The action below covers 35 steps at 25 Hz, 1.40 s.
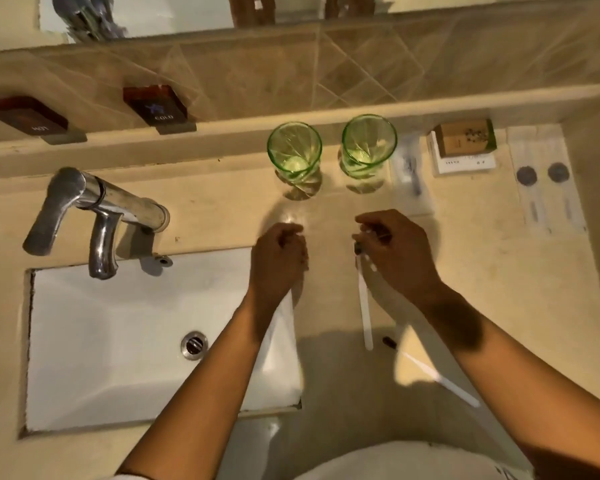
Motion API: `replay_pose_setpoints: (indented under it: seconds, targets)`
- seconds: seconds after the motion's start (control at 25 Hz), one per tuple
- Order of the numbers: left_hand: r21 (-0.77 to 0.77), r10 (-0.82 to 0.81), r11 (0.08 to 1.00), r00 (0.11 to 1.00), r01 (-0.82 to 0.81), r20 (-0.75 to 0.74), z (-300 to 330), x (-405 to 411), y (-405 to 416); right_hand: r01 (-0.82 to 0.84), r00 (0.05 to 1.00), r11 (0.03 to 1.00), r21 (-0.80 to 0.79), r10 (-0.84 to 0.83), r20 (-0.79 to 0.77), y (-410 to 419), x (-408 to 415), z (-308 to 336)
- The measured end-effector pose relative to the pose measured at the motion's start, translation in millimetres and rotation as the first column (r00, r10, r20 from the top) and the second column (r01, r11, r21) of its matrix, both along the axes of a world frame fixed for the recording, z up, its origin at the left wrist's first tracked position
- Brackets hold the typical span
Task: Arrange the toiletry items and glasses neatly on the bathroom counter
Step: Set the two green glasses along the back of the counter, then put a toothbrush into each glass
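Two green glasses stand upright, side by side, at 12 o'clock on the counter [482,306]: left glass [294,152], right glass [368,147]. Right hand [397,252], grip pinching a white toothbrush [364,303], sits at 3 o'clock of the left hand [278,256], fingers curled on a clear wrapper [284,306]. Second toothbrush [433,374] lies at 5 o'clock. Boxed soap [465,138] at 1 o'clock.

Two green glasses [294,157] [368,147] stand upright side by side near the bench's back edge. Right of them lie a clear sachet [410,174], a brown box [465,138] on a white card, and two flat packets [544,183]. A white toothbrush [365,306] is held by its head end; another [433,374] lies slanted near the front edge.
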<state>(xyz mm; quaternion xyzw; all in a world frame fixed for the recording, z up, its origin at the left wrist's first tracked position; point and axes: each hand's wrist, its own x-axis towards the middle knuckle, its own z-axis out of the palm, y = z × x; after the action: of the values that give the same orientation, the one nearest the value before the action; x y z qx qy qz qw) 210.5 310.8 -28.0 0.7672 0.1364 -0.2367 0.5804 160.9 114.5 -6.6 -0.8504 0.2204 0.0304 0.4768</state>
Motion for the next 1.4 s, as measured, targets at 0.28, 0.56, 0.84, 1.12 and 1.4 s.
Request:
replay_pose_setpoints:
  seconds: [0.28,0.56,0.84,1.12,1.4]
  targets:
    - [0.409,-0.409,0.843,0.91,0.349,0.066,-2,-94,-51,-0.103,0.966,0.971,-0.214,0.047,-0.254,-53,-148,0]
    - [0.598,-0.506,0.701,0.862,0.388,0.034,5,-102,-88,-0.291,0.916,0.931,-0.219,0.205,-0.346,-35,-212,-12]
    - [0.625,-0.483,0.699,0.874,0.349,0.053,5,-122,-82,-0.277,0.922,0.919,-0.282,0.173,-0.346,-36,-225,-20]
    - [0.485,-0.419,0.823,0.893,0.296,0.165,12,-164,-73,-0.071,0.922,0.987,-0.146,0.009,-0.387,-42,-230,-26]
    - [0.072,-0.533,0.844,0.846,0.532,-0.009,29,-185,-95,0.106,0.994,0.994,-0.02,-0.106,-0.025,-64,-178,16]
